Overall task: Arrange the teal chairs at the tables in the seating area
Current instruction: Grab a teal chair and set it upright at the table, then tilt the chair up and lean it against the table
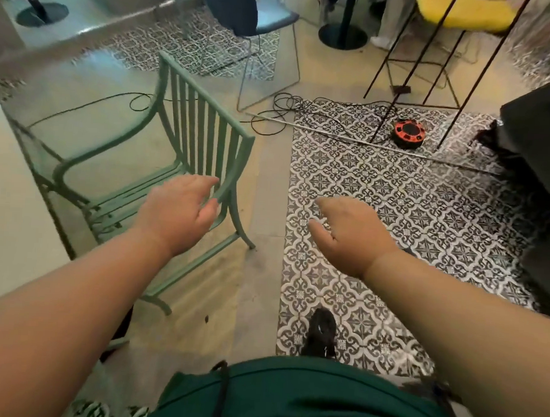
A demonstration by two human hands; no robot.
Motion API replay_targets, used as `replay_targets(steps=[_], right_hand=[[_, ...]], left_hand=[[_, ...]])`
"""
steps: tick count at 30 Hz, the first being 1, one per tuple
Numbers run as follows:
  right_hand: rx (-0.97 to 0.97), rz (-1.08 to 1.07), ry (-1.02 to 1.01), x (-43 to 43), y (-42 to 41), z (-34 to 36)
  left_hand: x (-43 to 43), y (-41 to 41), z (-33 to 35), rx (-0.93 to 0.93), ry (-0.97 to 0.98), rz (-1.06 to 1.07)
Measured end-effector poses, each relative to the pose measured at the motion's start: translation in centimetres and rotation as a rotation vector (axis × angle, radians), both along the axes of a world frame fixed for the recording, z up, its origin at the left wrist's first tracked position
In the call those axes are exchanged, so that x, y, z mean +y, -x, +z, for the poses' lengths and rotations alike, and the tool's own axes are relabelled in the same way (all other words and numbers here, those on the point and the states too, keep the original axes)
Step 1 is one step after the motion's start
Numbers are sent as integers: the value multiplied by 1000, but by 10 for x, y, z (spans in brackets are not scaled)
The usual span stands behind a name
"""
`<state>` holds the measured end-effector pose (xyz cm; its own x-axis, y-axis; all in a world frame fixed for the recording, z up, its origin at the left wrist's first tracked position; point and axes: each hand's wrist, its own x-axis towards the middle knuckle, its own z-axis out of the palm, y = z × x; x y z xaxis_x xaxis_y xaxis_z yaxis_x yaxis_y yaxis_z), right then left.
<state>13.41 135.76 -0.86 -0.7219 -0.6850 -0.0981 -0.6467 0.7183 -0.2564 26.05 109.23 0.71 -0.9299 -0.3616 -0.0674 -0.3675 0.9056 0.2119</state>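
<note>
A teal metal chair (195, 130) with a slatted back and curved armrests stands left of centre, partly tucked under a glass-topped table (65, 108). My left hand (184, 210) is stretched out in front of the chair's right rear post with relaxed fingers, holding nothing; whether it touches the frame I cannot tell. Over the patterned tile floor, apart from the chair, my right hand (349, 231) hovers with loosely spread fingers and nothing in it.
Black cables (282, 113) and a red cable reel (410, 132) lie on the floor ahead. A dark wire-legged chair (261, 19), a round table base (341, 35), a thin metal stand (410, 88) and a dark block (544, 152) at right surround the space.
</note>
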Motion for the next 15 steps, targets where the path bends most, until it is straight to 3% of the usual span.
replay_targets(steps=[9, 15], right_hand=[[24, 185, -81, -42, 200, 8], [1, 255, -57, -100, 273, 7]], left_hand=[[-13, 155, 4, 25, -61, 173], [-57, 201, 10, 31, -72, 311]])
